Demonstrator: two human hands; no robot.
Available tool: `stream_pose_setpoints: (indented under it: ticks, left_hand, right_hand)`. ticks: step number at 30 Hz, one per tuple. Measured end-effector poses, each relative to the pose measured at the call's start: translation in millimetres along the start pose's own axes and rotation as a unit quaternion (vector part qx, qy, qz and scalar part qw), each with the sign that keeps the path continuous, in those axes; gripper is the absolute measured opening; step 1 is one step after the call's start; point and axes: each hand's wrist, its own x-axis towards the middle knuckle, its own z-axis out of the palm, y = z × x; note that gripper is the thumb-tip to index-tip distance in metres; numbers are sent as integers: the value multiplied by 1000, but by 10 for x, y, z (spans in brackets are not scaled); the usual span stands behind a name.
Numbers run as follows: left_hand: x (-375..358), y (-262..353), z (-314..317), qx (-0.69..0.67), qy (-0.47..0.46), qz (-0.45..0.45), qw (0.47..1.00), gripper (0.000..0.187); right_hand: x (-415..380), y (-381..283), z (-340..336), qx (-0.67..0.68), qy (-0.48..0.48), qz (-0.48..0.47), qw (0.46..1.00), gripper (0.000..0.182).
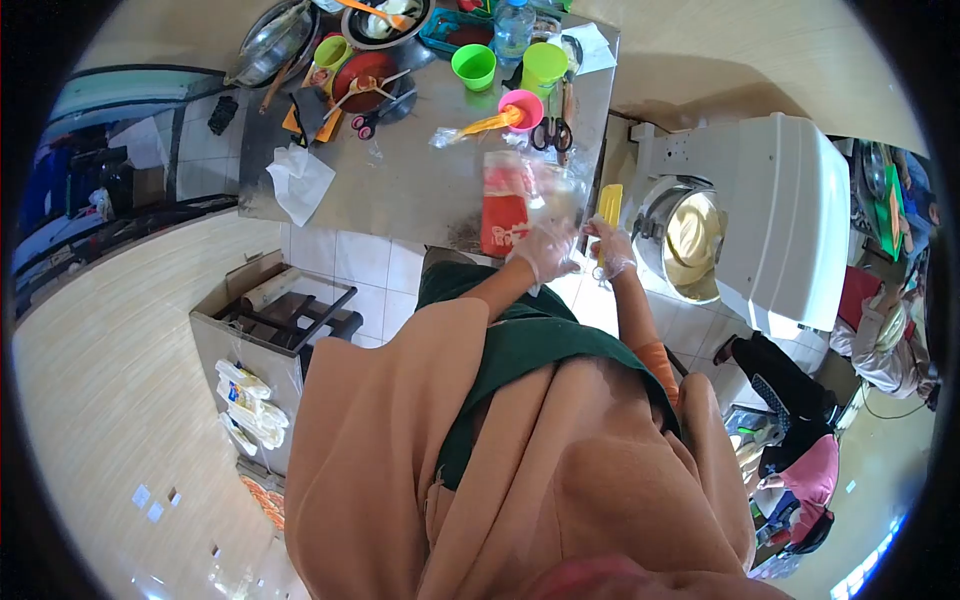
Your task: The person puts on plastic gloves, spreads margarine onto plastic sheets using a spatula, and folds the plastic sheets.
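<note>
My left hand [545,252], in a clear plastic glove, is at the table's front edge, its fingers closed and smeared by motion. It is against a blurred, see-through plastic item [558,195] whose kind I cannot make out. Just left of it a red and clear printed packet [505,205] stands on the table. My right hand [612,248], also gloved, is closed around a yellow spatula [610,203] with its blade pointing away from me. Right of that hand a metal mixer bowl [692,240] holds pale cream batter.
A white stand mixer [785,220] stands at the right. On the metal table [420,195] are green cups [474,67], a pink cup [521,110], scissors [551,134], a water bottle [514,32] and a white paper [300,185]. Other people [805,470] work at the far right.
</note>
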Motion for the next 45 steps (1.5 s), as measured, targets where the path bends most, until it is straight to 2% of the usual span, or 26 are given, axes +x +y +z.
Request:
stream_pose_setpoints:
  ticks: [1, 3, 5, 6, 9, 11, 12, 15, 18, 20, 21, 22, 24, 27, 28, 30, 31, 32, 33, 34, 38, 39, 40, 41, 44, 45]
  left_hand:
    - [62, -84, -23, -107, 28, 40, 993, 27]
    - [79, -234, -144, -319, 83, 118, 937, 33]
    - [-157, -144, -549, -219, 236, -70, 944, 36]
    - [-245, -124, -675, -159, 307, -164, 924, 37]
    - [-313, -559, -300, 42, 250, -333, 908, 50]
    - [-323, -718, -193, 172, 54, -181, 967, 51]
    - [-323, -778, -127, 227, -52, -98, 968, 52]
    - [-283, -816, 68, 158, 4, -130, 979, 50]
    - [-272, -890, -231, 107, 112, -50, 987, 34]
    - [-464, -926, -364, -10, 145, -175, 974, 33]
    - [-558, -1044, -330, -20, 204, -232, 951, 30]
    - [-670, -1180, -243, -29, 261, -290, 920, 28]
    - [-830, -1415, -170, -129, 335, -426, 831, 34]
    - [-826, -1364, -701, -218, 393, -429, 784, 46]
    - [-767, -1328, -875, -235, 395, -429, 778, 50]
    - [-648, -1231, -1116, -270, 397, -427, 767, 58]
    - [-588, -1273, -1092, -206, 403, -420, 786, 58]
    - [-520, -1350, -1013, -142, 410, -410, 802, 59]
    - [-462, -1386, -993, -77, 416, -399, 813, 59]
    - [-391, -1340, -1092, -106, 408, -386, 821, 59]
    - [-459, -1379, -1393, -211, 378, -325, 841, 57]
    - [-545, -1483, -1452, -231, 368, -322, 841, 57]
    - [-630, -1625, -1515, -249, 361, -319, 840, 58]
    - [-760, -1805, -1536, -174, 369, -328, 852, 61]
    - [-1224, -2594, -1610, -112, 356, -456, 808, 70]
    - [-1365, -2932, -1564, -48, 380, -531, 756, 74]
  right_hand:
    - [41, 16, -29, 28, -13, -9, 999, 44]
    - [96, 66, -105, 43, -9, 14, 999, 44]
    - [151, 95, -183, 32, -12, 31, 999, 45]
    - [171, 100, -220, 5, 2, 18, 1000, 46]
    - [218, 95, -144, -73, 32, -40, 996, 51]
    - [128, -113, 19, -72, 65, -66, 993, 56]
    - [151, -104, 84, -96, 58, -71, 991, 57]
    - [226, -107, 96, -144, 55, -94, 984, 59]
    - [15, -298, 97, -164, 75, -85, 980, 59]
    - [31, -215, 20, -164, 76, -86, 980, 53]
    - [23, -228, -3, -166, 75, -57, 982, 52]
    - [-12, -243, 7, -168, 72, -29, 983, 51]
    - [13, -152, 44, -86, 85, -51, 991, 48]
    - [-64, -249, 109, -17, 75, -42, 996, 46]
    - [-146, -348, 143, -2, 69, -32, 997, 46]
    - [-350, -547, 356, -110, 5, -224, 968, 44]
    - [-510, -641, 606, -83, 10, -279, 957, 41]
    - [-805, -918, 861, -32, -70, -319, 945, 47]
    - [-1112, -1229, 1105, -118, -74, -299, 944, 53]
    - [-1090, -1191, 1309, -210, -56, -364, 906, 59]
    - [-999, -1147, 2154, -146, -8, -318, 937, 42]
    - [-1095, -1241, 2219, -133, -43, -260, 955, 29]
    - [-1117, -1244, 2301, -139, -65, -251, 956, 28]
    - [-1130, -1255, 2400, -146, -91, -244, 954, 27]
    - [-1166, -1358, 2821, -110, -168, -190, 961, 28]
    - [-1186, -1395, 2895, -89, -183, -163, 965, 29]
